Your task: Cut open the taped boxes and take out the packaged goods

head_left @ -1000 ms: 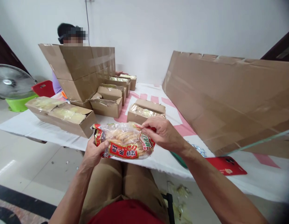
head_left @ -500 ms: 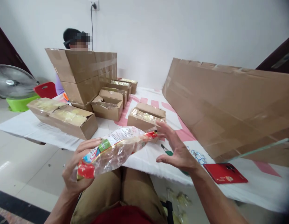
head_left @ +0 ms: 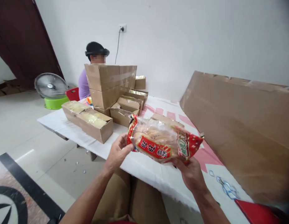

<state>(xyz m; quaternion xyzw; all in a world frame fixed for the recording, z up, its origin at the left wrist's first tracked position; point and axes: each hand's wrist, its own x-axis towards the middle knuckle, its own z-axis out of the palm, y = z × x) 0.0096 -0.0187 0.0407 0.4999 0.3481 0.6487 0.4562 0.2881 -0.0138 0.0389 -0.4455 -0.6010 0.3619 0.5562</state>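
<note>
A clear and red bag of rice crackers [head_left: 156, 141] is held up over the near edge of the table, its printed front facing me. My left hand [head_left: 120, 152] grips the bag's left end, thumb on the front and fingers behind. My right hand [head_left: 191, 174] holds it from below near the right end; its fingertips are hidden behind the bag. Just beyond the bag, a cardboard box [head_left: 166, 118] is mostly covered from view.
Stacked cartons [head_left: 109, 84] stand at the far left, with a co-worker [head_left: 84, 84] behind them. A long box [head_left: 88, 121] lies at left. A large cardboard sheet [head_left: 237, 130] leans at right. A red phone [head_left: 258, 211] and blue-white bands [head_left: 228, 188] lie near right.
The bag has turned so its red front faces me. My right hand, open and apart from it before, now grips its right end. The view has swung left.
</note>
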